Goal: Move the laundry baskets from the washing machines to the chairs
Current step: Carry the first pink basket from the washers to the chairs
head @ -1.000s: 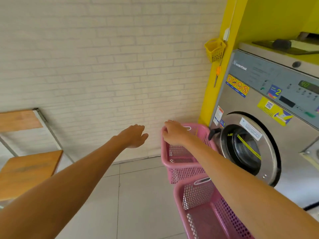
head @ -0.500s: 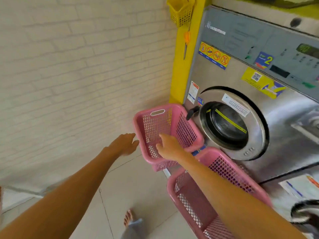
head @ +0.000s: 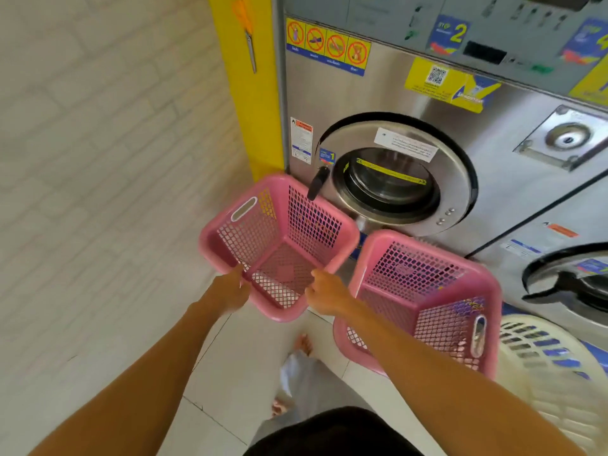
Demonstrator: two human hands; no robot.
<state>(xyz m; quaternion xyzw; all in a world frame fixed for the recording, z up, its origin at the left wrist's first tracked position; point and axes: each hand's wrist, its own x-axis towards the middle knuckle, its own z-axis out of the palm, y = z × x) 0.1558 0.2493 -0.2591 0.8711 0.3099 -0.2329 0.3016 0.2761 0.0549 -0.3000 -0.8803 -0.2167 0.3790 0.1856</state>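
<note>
At the far left, a pale brick wall (head: 98, 143) met the tiled floor (head: 204, 390); a yellow post (head: 260, 103) with hanging scissors (head: 248, 37) stood beside the washer (head: 394, 103). The left hand (head: 232, 289) was closed on the near-left rim of the first basket (head: 279, 245), and the right hand (head: 324, 291) gripped the near-right rim of the same basket, one hand to each side, probably to share the load and keep it level. This basket sat in front of the washer door (head: 394, 179), tilted with its opening toward the camera; whether it rested on the floor or was already lifted could not be told. Its mesh interior held nothing. Just to its right, close beside it, stood a second basket (head: 424, 301), pink as well and likewise without laundry, beneath the right forearm and untouched. Further right, a cream basket (head: 546, 357) lay partly out of view before another washer (head: 569, 278); its contents were not visible. No chair appeared. Judged from this arrangement, the first carry was only beginning, with all baskets at the machines.
</note>
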